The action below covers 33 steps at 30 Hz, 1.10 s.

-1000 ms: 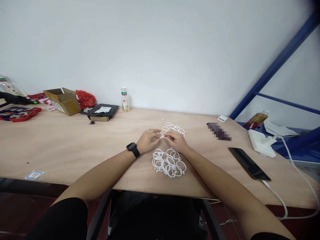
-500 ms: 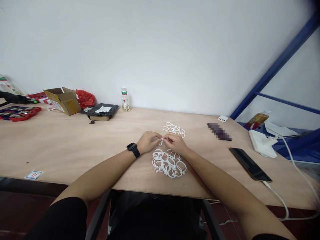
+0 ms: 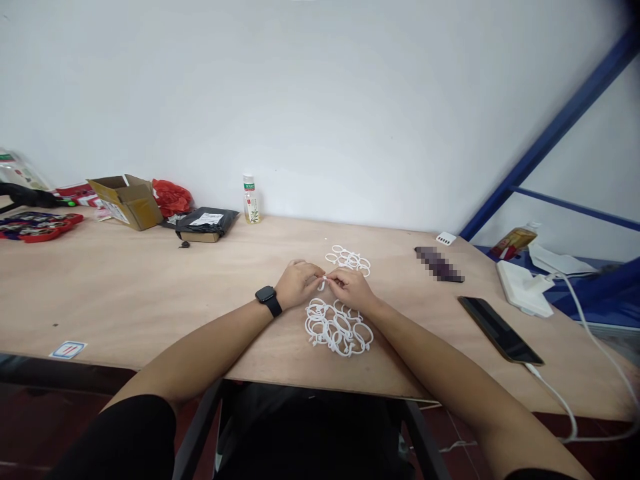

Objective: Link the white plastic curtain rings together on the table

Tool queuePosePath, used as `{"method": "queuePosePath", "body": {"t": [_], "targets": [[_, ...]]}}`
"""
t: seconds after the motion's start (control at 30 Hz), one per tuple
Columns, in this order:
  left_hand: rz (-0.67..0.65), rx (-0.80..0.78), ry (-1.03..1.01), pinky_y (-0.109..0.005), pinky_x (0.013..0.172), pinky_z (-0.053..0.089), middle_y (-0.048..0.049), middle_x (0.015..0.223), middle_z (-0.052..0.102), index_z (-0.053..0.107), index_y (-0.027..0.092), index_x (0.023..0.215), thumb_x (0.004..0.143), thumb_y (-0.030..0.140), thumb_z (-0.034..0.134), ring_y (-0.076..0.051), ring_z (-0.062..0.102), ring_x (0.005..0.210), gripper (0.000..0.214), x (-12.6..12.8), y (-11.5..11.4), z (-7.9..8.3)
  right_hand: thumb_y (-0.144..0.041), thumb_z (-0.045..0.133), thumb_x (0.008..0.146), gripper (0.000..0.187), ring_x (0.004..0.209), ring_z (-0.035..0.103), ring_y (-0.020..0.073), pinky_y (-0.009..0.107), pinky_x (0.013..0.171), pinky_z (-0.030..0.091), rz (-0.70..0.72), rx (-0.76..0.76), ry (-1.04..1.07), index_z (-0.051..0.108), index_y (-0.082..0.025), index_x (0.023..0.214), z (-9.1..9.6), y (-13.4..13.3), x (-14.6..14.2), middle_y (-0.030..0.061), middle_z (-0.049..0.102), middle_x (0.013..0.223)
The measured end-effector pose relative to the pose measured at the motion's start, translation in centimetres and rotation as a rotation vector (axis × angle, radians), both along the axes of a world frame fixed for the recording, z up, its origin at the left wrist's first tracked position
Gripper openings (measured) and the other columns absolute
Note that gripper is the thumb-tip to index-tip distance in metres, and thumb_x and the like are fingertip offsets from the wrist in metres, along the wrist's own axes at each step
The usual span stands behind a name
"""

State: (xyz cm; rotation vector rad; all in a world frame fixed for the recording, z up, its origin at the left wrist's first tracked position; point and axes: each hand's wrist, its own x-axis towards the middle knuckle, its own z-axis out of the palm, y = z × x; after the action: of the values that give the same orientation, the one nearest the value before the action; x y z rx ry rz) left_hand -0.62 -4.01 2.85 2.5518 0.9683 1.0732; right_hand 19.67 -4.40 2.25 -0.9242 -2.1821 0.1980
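Between my two hands is a white plastic curtain ring point(image 3: 322, 286), largely covered by the fingers. My left hand point(image 3: 296, 283), below a black watch, pinches one side of it with thumb and forefinger. Opposite, my right hand point(image 3: 351, 288) pinches the other side, the fingertips almost meeting. Nearer to me lies a heap of white curtain rings point(image 3: 336, 328), several overlapping, with small eyelets on them. A smaller group of white rings point(image 3: 349, 256) lies just beyond my hands.
On the right are a phone point(image 3: 500, 328) with a cable, a white power strip point(image 3: 523, 287) and a pixelated dark object point(image 3: 439, 265). Toward the wall stand a bottle point(image 3: 251, 200), a black parcel point(image 3: 207, 223) and an open cardboard box point(image 3: 127, 203). A numbered card point(image 3: 68, 349) lies front left.
Both hands keep their pinch on the ring in nearly the same spot, with only a tiny shift of the fingers. The heaps lie as before.
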Motion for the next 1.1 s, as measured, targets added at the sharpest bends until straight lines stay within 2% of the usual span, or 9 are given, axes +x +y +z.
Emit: {"method": "queuePosePath", "body": {"t": [0.27, 0.37, 0.47, 0.6, 0.73, 0.83, 0.97, 1.03, 1.1], "targets": [[0.039, -0.007, 0.023, -0.041, 0.100, 0.037, -0.0035, 0.103, 0.073, 0.066, 0.021, 0.090, 0.092, 0.030, 0.052, -0.018, 0.066, 0.095, 0.017, 0.2, 0.0, -0.1, -0.022, 0.053, 0.086, 0.019, 0.066, 0.062, 0.0163, 0.028, 0.064, 0.047, -0.057, -0.013, 0.010, 0.071, -0.022, 0.083, 0.0, -0.2, -0.3, 0.0027, 0.069, 0.071], [0.040, 0.000, -0.016, -0.040, 0.097, 0.041, -0.0044, 0.105, 0.072, 0.067, 0.022, 0.094, 0.094, 0.031, 0.050, -0.019, 0.065, 0.099, 0.019, 0.1, 0.4, -0.4, -0.024, 0.054, 0.087, 0.018, 0.067, 0.063, 0.0162, 0.028, 0.066, 0.048, -0.083, -0.020, 0.016, 0.072, -0.024, 0.086, 0.0, 0.1, -0.1, 0.0018, 0.070, 0.074], [0.032, 0.039, -0.074, -0.039, 0.096, 0.044, -0.0068, 0.109, 0.069, 0.066, 0.021, 0.102, 0.093, 0.034, 0.053, -0.020, 0.063, 0.104, 0.021, 0.0, 0.6, -0.5, -0.026, 0.053, 0.089, 0.019, 0.071, 0.064, 0.0167, 0.029, 0.069, 0.048, -0.144, 0.038, 0.016, 0.072, -0.024, 0.089, -0.2, 0.9, 0.6, 0.0024, 0.072, 0.079], [-0.137, 0.020, -0.011, -0.037, 0.096, 0.045, -0.0080, 0.110, 0.068, 0.067, 0.020, 0.102, 0.089, 0.037, 0.058, -0.021, 0.062, 0.104, 0.023, -0.2, 0.5, -0.4, -0.027, 0.052, 0.090, 0.020, 0.079, 0.065, 0.0187, 0.030, 0.075, 0.048, -0.298, 0.123, -0.008, 0.072, -0.023, 0.091, -0.3, 2.2, 2.4, 0.0046, 0.072, 0.087], [-0.296, -0.047, 0.141, -0.035, 0.097, 0.044, -0.0074, 0.108, 0.069, 0.071, 0.021, 0.097, 0.088, 0.041, 0.059, -0.020, 0.063, 0.102, 0.024, 0.1, 0.2, -0.5, -0.024, 0.053, 0.086, 0.024, 0.072, 0.062, 0.0174, 0.031, 0.072, 0.048, -0.425, 0.081, -0.023, 0.070, -0.023, 0.103, -0.3, 3.3, 3.9, 0.0049, 0.071, 0.094], [-0.299, -0.069, 0.183, -0.035, 0.098, 0.044, -0.0070, 0.109, 0.069, 0.072, 0.022, 0.094, 0.088, 0.040, 0.058, -0.020, 0.064, 0.101, 0.024, 0.2, 0.2, -0.8, -0.015, 0.053, 0.078, 0.028, 0.067, 0.060, 0.0156, 0.029, 0.067, 0.047, -0.297, -0.046, -0.013, 0.071, -0.022, 0.098, -0.2, 3.6, 4.5, 0.0040, 0.071, 0.092], [-0.260, -0.059, 0.195, -0.035, 0.096, 0.045, -0.0070, 0.110, 0.069, 0.073, 0.023, 0.092, 0.087, 0.038, 0.058, -0.020, 0.063, 0.100, 0.022, -0.2, 0.7, -1.0, -0.008, 0.052, 0.065, 0.027, 0.061, 0.055, 0.0125, 0.023, 0.058, 0.044, -0.018, -0.364, -0.066, 0.072, -0.021, 0.078, 0.2, 3.4, 5.0, -0.0004, 0.068, 0.080], [-0.236, -0.052, 0.201, -0.035, 0.095, 0.045, -0.0071, 0.108, 0.069, 0.073, 0.022, 0.093, 0.087, 0.037, 0.059, -0.020, 0.063, 0.100, 0.021, -0.4, 0.9, -1.1, -0.008, 0.054, 0.061, 0.028, 0.060, 0.053, 0.0114, 0.021, 0.055, 0.042, 0.070, -0.493, -0.144, 0.072, -0.021, 0.078, 0.6, 3.1, 5.2, -0.0017, 0.066, 0.078], [-0.226, -0.047, 0.206, -0.034, 0.095, 0.045, -0.0073, 0.108, 0.069, 0.072, 0.021, 0.094, 0.086, 0.037, 0.059, -0.021, 0.063, 0.100, 0.022, -0.5, 1.1, -1.2, -0.008, 0.057, 0.060, 0.029, 0.062, 0.053, 0.0112, 0.020, 0.054, 0.041, 0.112, -0.546, -0.206, 0.073, -0.022, 0.080, 0.8, 2.8, 5.2, -0.0018, 0.065, 0.079]]}}
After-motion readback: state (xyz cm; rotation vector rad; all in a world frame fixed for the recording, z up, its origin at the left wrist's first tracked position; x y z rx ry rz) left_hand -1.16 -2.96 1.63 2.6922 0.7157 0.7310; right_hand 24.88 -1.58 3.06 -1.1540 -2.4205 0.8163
